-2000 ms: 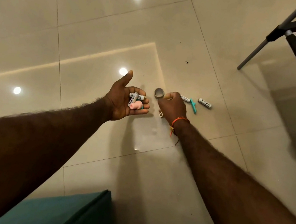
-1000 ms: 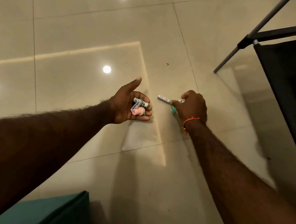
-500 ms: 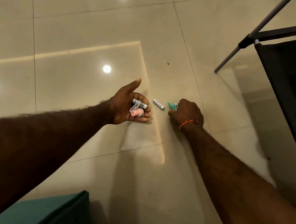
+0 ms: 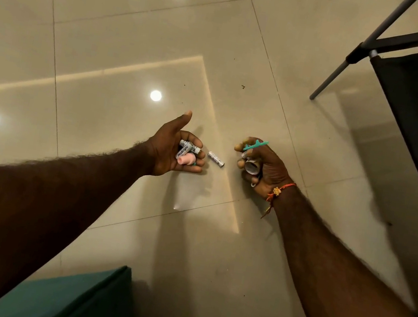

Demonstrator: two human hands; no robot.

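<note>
The left hand [image 4: 176,150] lay palm up, its fingers curled like a cup around white batteries [image 4: 186,148] and a pink piece [image 4: 187,159], probably so that they could not roll away. The right hand [image 4: 264,167] gripped a small roll [image 4: 251,167] and pinched a teal stick [image 4: 255,146], so it looked full, while one loose battery [image 4: 216,159] lay on the floor [image 4: 139,37] between both hands.

One marking is legible. The white battery [image 4: 183,151] in the palm of the left hand [image 4: 169,152] carries the brand name "Heybright" in dark letters, printed lengthwise along its casing. The second battery [image 4: 195,148] beside it in the same palm shows print too small to read. The loose battery [image 4: 216,159] on the floor [image 4: 126,118] bears small dark markings, likewise illegible. The teal piece [image 4: 255,146] pinched in the right hand [image 4: 266,167] shows no readable print.
</note>
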